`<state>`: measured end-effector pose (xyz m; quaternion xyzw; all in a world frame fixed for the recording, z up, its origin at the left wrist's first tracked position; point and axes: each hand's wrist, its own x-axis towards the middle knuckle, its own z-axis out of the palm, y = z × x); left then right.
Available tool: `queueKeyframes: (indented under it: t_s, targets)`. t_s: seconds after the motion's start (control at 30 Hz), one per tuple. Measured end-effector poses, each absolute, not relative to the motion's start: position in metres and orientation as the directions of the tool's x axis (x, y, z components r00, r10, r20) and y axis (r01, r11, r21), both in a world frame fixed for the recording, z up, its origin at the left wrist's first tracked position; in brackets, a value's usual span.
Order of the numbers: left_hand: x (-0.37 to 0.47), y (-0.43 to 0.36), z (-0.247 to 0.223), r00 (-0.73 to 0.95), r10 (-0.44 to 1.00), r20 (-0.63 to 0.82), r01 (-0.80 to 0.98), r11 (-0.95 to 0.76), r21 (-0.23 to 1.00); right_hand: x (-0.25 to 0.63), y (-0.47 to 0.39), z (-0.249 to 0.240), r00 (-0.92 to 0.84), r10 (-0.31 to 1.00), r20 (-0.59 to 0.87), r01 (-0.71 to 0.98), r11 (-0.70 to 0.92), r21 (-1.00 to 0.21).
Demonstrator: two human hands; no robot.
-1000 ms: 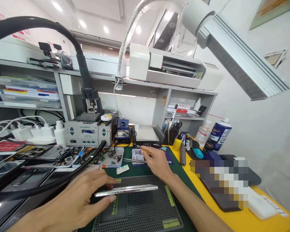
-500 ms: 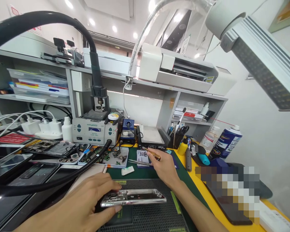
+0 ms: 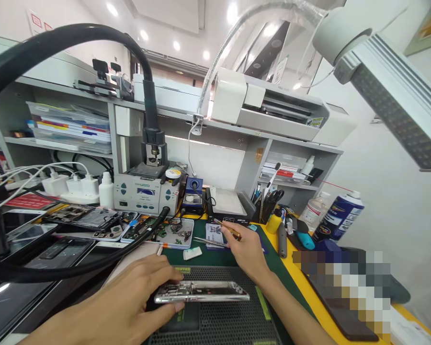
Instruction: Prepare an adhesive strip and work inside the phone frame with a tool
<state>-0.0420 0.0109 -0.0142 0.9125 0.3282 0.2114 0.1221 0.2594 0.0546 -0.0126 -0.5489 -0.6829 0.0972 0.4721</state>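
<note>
An opened phone frame (image 3: 204, 292) with a shiny metal edge is tilted above the dark perforated mat (image 3: 230, 321). Its left end is gripped between the thumb and fingers of my left hand (image 3: 154, 292). Farther forward, my right hand (image 3: 242, 247) pinches a gold-coloured screwdriver (image 3: 234, 233) over a printed card (image 3: 214, 234). Silver tweezers (image 3: 210, 242) lie across that card, their handle end beside my right fingers. A small white packet (image 3: 192, 253) rests on the green mat between my hands.
A tray of small circuit parts (image 3: 175, 232) and several phones (image 3: 62, 254) lie on the left. A black hose (image 3: 93, 273) arches over them. At the right stand a yellow bottle (image 3: 274, 221) and a blue spray can (image 3: 339, 215). A lamp (image 3: 398, 91) hangs upper right.
The whole view has shifted slightly, so most things appear a little farther right. Both hands keep their grips, and the phone frame stays tilted over the mat.
</note>
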Motion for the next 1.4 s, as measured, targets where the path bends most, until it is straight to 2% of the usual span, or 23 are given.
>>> queueKeyframes:
  t_s: [0.13, 0.43, 0.93, 1.13, 1.3, 1.4]
  targets:
    - [-0.040, 0.009, -0.012, 0.696, 0.664, 0.271, 0.550, -0.737, 0.392, 0.259, 0.054, -0.013, 0.050, 0.838, 0.543, 0.666, 0.377, -0.643]
    - [-0.038, 0.007, -0.022, 0.655, 0.686, 0.319, 0.505, -0.710, 0.490, 0.258, 0.053, -0.016, -0.012, 0.813, 0.583, 0.664, 0.442, -0.603]
    - [-0.038, 0.008, -0.019, 0.696, 0.673, 0.250, 0.510, -0.709, 0.488, 0.258, 0.058, -0.025, -0.076, 0.749, 0.658, 0.679, 0.523, -0.516]
    - [-0.037, 0.009, -0.018, 0.672, 0.681, 0.291, 0.503, -0.708, 0.496, 0.257, 0.057, -0.024, -0.083, 0.726, 0.683, 0.685, 0.539, -0.490]
    - [-0.037, 0.009, -0.015, 0.708, 0.671, 0.219, 0.519, -0.705, 0.484, 0.258, 0.057, -0.024, -0.081, 0.720, 0.690, 0.689, 0.540, -0.483]
    - [-0.037, 0.008, -0.016, 0.696, 0.679, 0.233, 0.517, -0.699, 0.494, 0.258, 0.058, -0.024, -0.082, 0.720, 0.689, 0.691, 0.539, -0.481]
